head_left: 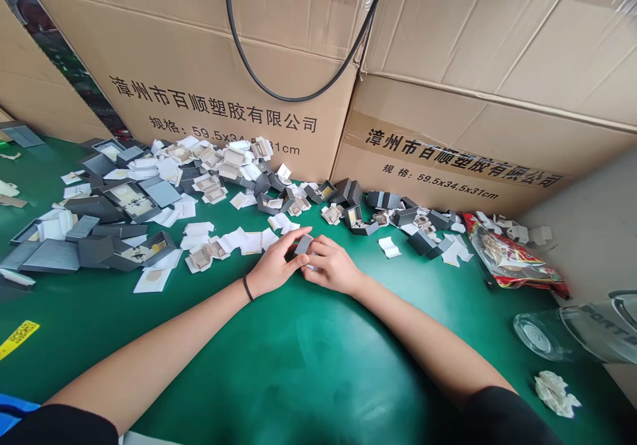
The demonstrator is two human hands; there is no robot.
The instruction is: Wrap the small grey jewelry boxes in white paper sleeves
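A small grey box (303, 245) is held between both hands above the green table, near the middle of the view. My left hand (279, 259) is closed on its left side, thumb in front and fingers behind. My right hand (331, 264) grips the box from the right with curled fingers, which hide part of it. Just behind the hands lie white paper inserts (249, 241) and beige card trays (202, 257). To the left is a heap of dark grey boxes (99, 249), some open with pale linings.
Large cardboard cartons (199, 67) stand along the back, with a black cable (283, 97) hanging in front. On the right are a red food packet (512, 259), a clear plastic bottle (587, 329) and crumpled tissue (556, 393). A yellow label (18, 339) lies at left.
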